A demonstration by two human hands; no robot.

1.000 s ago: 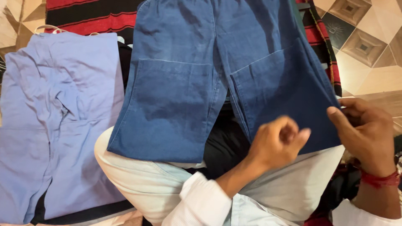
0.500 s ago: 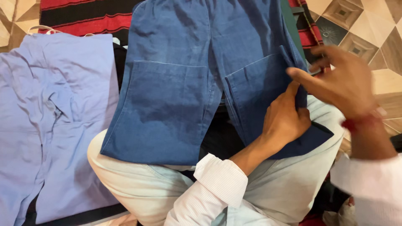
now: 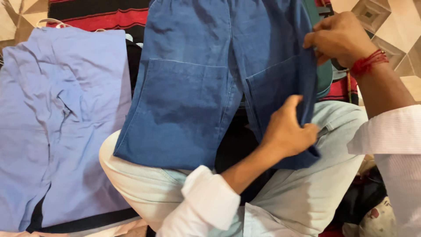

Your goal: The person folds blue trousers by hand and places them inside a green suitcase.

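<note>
Jeans [image 3: 188, 87] lie across my lap, both legs folded up. My left hand [image 3: 287, 131] pinches right leg's outer edge low; my right hand [image 3: 340, 37] pinches same edge higher. Risk: denim slips from pinch, fold springs open, slides off knee onto purple garment [image 3: 57, 131].

striped blanket [image 3: 101, 17] on tiled floor [image 3: 405, 57], lilac garment [image 3: 61, 123]

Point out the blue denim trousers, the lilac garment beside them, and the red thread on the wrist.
blue denim trousers [image 3: 188, 83], head view, middle of the left-hand leg panel.
lilac garment [image 3: 66, 109], head view, its creased middle.
red thread [image 3: 367, 62], head view, the band around the right wrist.
</note>
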